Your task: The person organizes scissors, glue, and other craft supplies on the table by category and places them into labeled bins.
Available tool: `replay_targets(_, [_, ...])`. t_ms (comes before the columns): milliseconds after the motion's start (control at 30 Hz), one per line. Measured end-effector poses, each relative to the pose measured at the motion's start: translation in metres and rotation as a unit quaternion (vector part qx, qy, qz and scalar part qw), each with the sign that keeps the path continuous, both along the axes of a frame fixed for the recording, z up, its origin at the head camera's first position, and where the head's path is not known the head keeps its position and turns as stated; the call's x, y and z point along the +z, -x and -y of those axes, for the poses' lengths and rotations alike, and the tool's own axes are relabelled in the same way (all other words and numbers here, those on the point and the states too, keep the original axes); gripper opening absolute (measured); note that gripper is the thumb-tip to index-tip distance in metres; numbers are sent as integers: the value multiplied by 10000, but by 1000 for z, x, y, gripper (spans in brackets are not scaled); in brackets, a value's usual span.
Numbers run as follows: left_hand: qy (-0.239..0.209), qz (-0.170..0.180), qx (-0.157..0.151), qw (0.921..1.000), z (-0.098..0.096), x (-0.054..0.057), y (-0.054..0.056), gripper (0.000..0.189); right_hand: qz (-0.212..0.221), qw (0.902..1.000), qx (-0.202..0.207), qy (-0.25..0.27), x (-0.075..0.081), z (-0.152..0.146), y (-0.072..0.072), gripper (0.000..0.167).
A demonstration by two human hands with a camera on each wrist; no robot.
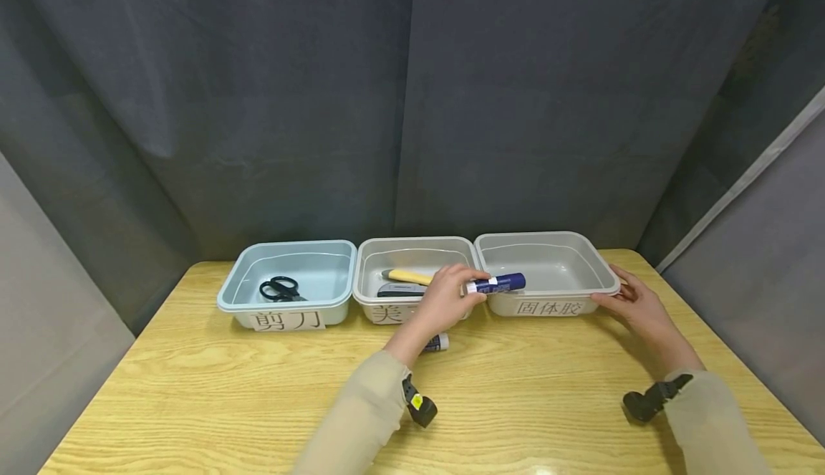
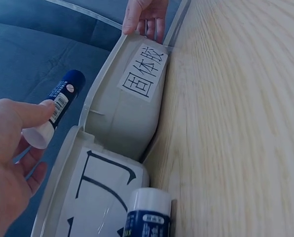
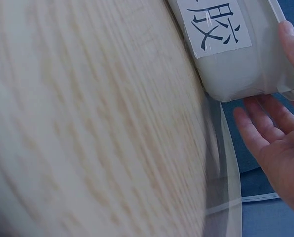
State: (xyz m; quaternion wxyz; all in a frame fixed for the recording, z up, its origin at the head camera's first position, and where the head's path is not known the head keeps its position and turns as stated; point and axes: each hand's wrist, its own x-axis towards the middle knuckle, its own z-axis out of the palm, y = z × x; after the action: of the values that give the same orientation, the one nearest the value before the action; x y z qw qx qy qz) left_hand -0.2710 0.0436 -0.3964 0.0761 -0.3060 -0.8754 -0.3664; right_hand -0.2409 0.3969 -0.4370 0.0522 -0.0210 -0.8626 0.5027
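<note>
My left hand [image 1: 445, 296] pinches a dark blue glue stick [image 1: 505, 283] with a white end between thumb and fingers. The stick lies almost level over the front left of the right-hand grey bin [image 1: 538, 307], whose paper label has Chinese characters. At that bin's right end, my right hand [image 1: 641, 310] grips the rim; in the right wrist view the thumb [image 3: 292, 44] is on the rim and the fingers are below it. A second glue stick [image 2: 147, 212] with a white end is on the table before the middle bin, partly hidden by my left wrist in the head view.
The middle grey bin [image 1: 367, 301] holds a yellow-handled cutter [image 1: 409, 276] and a grey-and-black one [image 1: 401, 289]. Black-handled scissors [image 1: 281, 289] lie in the light blue bin [image 1: 235, 296] at left. A dark curtain [image 1: 399, 102] hangs behind the wooden table [image 1: 245, 403].
</note>
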Motion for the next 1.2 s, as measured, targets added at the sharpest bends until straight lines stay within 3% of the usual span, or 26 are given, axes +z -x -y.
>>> replay_targets(367, [-67,-82,184,9998,-19,-2,6,31,-108,9999,47,-7,-7,-3,1,82])
replay_targets(667, [72,-121,227,9996,-32,-5,14,30,-65,10000,30,-42,-2,-1,-1,83])
replay_targets(933, [123,34,325,9994,-37,2,19,30,-95,9999,2,-139,0,-2,2,82])
replay_targets(1200, [270,-62,278,9992,-46,8,29,28,-178,9998,7,-70,-1,-1,1,81])
